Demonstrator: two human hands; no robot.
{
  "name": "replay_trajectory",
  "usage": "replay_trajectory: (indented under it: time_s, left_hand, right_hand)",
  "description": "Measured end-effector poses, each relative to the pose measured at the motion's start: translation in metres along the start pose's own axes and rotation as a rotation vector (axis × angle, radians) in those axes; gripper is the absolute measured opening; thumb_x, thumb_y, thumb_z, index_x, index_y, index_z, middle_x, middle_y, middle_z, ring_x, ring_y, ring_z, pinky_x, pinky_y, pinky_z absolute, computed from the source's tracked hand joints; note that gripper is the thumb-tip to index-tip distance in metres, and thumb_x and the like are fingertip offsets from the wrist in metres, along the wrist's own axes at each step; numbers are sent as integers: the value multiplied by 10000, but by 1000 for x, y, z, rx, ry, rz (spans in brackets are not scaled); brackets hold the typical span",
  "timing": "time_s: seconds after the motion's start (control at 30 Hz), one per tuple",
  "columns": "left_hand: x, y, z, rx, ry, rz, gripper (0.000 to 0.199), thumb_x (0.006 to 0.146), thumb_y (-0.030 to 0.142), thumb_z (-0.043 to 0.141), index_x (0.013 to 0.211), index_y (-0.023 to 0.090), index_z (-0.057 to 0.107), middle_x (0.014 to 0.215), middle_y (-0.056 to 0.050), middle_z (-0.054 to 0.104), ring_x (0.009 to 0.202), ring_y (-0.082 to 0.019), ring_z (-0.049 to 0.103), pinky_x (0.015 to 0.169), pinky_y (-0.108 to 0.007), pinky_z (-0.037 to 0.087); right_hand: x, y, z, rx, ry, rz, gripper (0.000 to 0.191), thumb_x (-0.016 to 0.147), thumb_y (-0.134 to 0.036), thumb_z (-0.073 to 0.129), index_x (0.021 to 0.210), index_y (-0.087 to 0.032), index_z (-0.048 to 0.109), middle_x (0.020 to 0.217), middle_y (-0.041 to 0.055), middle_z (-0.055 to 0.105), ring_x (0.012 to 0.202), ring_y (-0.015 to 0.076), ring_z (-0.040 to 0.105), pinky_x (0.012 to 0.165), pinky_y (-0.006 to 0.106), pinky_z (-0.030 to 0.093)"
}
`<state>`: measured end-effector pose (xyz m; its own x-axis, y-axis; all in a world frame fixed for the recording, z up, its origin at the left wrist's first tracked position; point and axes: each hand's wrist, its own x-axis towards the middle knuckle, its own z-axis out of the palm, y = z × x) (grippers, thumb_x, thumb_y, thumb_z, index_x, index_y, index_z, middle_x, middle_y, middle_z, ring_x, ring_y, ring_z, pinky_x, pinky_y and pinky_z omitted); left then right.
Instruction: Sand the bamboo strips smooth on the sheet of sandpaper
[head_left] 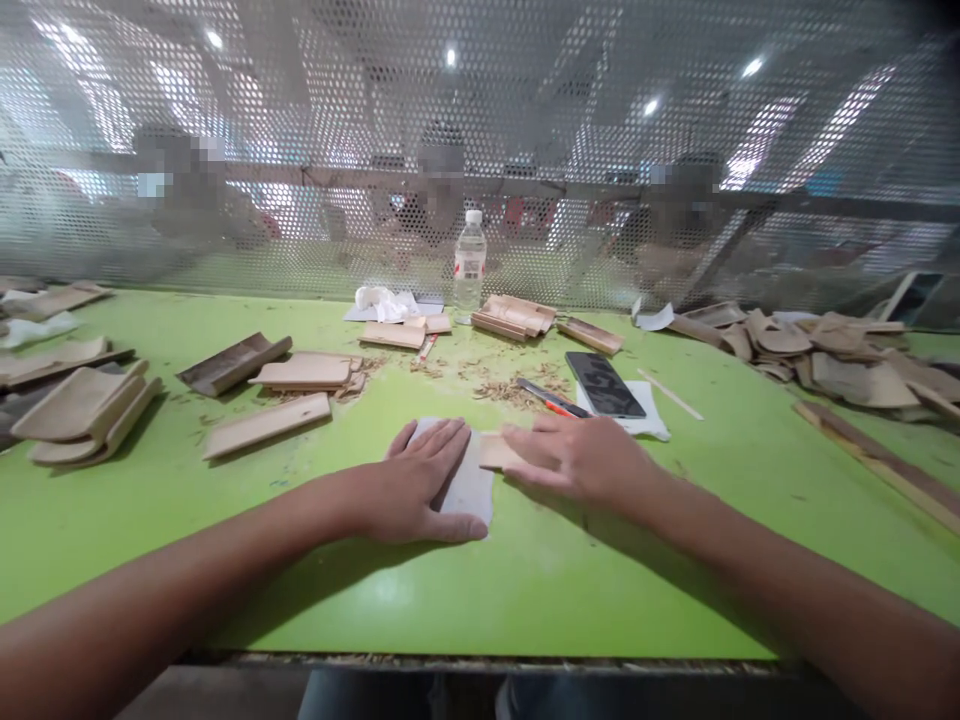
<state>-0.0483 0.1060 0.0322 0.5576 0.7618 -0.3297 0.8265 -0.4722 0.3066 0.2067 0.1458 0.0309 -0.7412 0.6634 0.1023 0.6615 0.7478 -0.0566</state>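
Observation:
My left hand lies flat, fingers spread, on a grey sheet of sandpaper on the green table. My right hand presses a small light wooden piece down onto the sheet's right edge; only the piece's left end shows from under the fingers. Just beyond my right hand lie a red and grey cutter and a black phone on a white paper.
Curved wooden pieces lie in stacks at the left, middle and back, with a loose heap at the right. A water bottle stands by the perforated metal screen. Shavings litter the middle. People sit behind the screen.

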Motion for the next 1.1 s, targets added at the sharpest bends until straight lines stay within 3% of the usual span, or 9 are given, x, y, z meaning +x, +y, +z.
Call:
replay_trajectory:
  time_s: [0.17,0.3,0.43,0.57,0.67,0.8,0.97,1.1]
  left_hand:
    - [0,-1,1,-2,-11,-3,1166,926,862,381,1649,44,-26,1691,-169,-67,1570,-312,-81,1256,-505,-32]
    - [1,0,1,9,0,-9,1164,929,855,380,1647,43,-45,1688,-168,-82,1571,-303,-88,1253,-504,-46]
    - [0,0,0,4,-9,-3,1147,932,849,387,1653,53,-14,1688,-182,-61,1570,-317,-70,1253,-510,-35]
    - [0,0,0,-6,15,5,1146,930,848,392,1655,63,-21,1683,-197,-54,1570,-328,-58,1253,-517,-20]
    - [0,-1,1,-14,15,15,1144,920,858,390,1658,74,1,1682,-211,-23,1567,-346,-43,1248,-542,-10]
    - [1,0,2,-9,24,7,1140,922,846,404,1658,80,-13,1688,-190,-37,1569,-341,-47,1250,-531,-9]
    - [0,0,1,-15,11,6,1157,921,860,389,1654,60,-9,1687,-196,-36,1568,-345,-53,1251,-533,-16]
    - [0,0,1,1,14,0,1148,932,844,395,1652,53,-23,1691,-179,-54,1571,-322,-66,1254,-511,-32]
  right_hand:
    - [2,-1,-1,92,-62,-41,570,993,-643,463,1337,-267,719,927,77,711,740,201,613,602,286,340]
    - [2,-3,-3,116,-56,105,566,984,-624,491,1331,-246,729,1000,98,730,784,217,631,627,288,369]
    - [0,-7,-5,184,-121,1,570,974,-644,500,1363,-282,706,963,84,721,765,214,631,650,296,389]
    - [0,-9,-5,211,-68,92,613,982,-635,492,1343,-196,722,961,120,732,814,246,652,670,312,411]
    - [0,-9,-5,317,-141,-10,582,994,-634,480,1359,-244,711,932,89,761,776,225,661,677,307,432]
    - [0,-7,-6,334,-99,94,530,1021,-585,456,1295,-243,754,1081,99,801,922,267,709,767,331,468]
    - [-2,-10,-11,429,-196,48,506,1036,-588,423,1239,-295,782,963,45,821,744,215,705,657,303,452]
    - [-2,-10,-13,338,-102,127,487,1026,-565,456,1218,-271,794,963,75,813,808,240,704,688,311,450]
